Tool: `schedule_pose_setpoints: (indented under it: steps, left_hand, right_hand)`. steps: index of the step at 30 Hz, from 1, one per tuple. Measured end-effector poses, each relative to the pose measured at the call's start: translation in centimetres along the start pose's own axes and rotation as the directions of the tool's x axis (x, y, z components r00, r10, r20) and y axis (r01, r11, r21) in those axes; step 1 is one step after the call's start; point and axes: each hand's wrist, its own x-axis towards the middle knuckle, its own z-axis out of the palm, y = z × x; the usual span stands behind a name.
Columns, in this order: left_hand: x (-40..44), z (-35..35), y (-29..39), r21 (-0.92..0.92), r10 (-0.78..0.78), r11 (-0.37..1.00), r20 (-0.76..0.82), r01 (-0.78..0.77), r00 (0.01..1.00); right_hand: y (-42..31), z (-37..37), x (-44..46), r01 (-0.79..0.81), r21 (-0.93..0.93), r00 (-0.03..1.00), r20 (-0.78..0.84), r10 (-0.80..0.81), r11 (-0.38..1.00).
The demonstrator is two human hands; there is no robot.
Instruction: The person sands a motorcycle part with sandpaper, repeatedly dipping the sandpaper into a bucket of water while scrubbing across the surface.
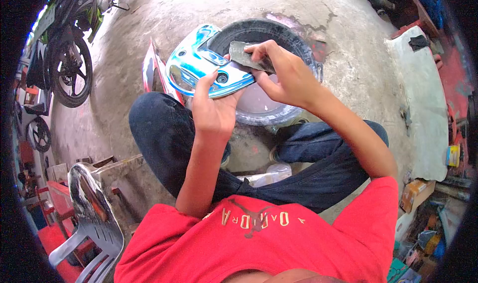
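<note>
My left hand [216, 106] grips the lower edge of a glossy blue and white motorcycle body panel [199, 61], its thumb on top and its other fingers mostly hidden underneath. The curved panel has round holes, one with a dark recess. My right hand [286, 76] pinches a worn grey sheet that looks like sandpaper [241, 55], at the panel's right end. Below both hands stands a round black basin [244, 30] with cloudy liquid inside. Beside the panel, on the left, is a red and white panel [155, 69].
A motorcycle [72, 66] stands at the upper left, with a grey plastic chair [97, 218] at the lower left. On the right are a long whitish panel [423, 108], a cardboard box [417, 196] and assorted clutter. A clear plastic item [278, 172] lies between my legs.
</note>
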Motion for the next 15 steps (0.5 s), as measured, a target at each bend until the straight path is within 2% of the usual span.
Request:
schedule_pose_setpoints:
  steps: [3, 6, 9, 10, 13, 14, 15]
  left_hand:
    - [0.1, 0.0, -0.4, 0.011, 0.020, 1.000, -0.006, -0.020, 1.000]
    - [0.0, -0.1, -0.3, -0.008, 0.025, 1.000, -0.013, -0.025, 1.000]
    - [0.2, -0.7, 0.1, -0.065, 0.035, 0.997, -0.015, -0.036, 0.999]
    - [0.0, -0.6, 0.3, -0.075, 0.035, 0.997, -0.008, -0.035, 0.999]
    - [-0.3, -0.1, 0.5, -0.042, 0.070, 0.997, 0.000, -0.069, 0.998]
    - [-0.3, -0.2, 0.6, -0.031, 0.070, 0.997, -0.001, -0.070, 0.998]
    - [-0.1, -0.4, 0.6, -0.026, 0.077, 0.997, -0.001, -0.077, 0.997]
  right_hand:
    - [-0.4, 0.9, 0.4, 0.031, -0.182, 0.999, -0.028, -0.037, 0.983]
    - [-0.7, 1.5, -0.1, -0.028, -0.143, 0.999, 0.012, 0.030, 0.989]
    - [-3.1, 2.1, -1.4, 0.202, -0.150, 0.979, 0.064, -0.195, 0.968]
    - [-3.0, 2.1, -1.5, 0.214, -0.151, 0.976, 0.079, -0.204, 0.965]
    - [1.3, 1.8, -0.6, 0.048, -0.243, 0.998, -0.023, -0.055, 0.969]
    - [1.1, 1.8, -0.9, 0.053, -0.259, 0.998, -0.011, -0.058, 0.964]
    - [0.0, 2.1, -1.4, 0.161, -0.273, 0.987, 0.043, -0.155, 0.948]
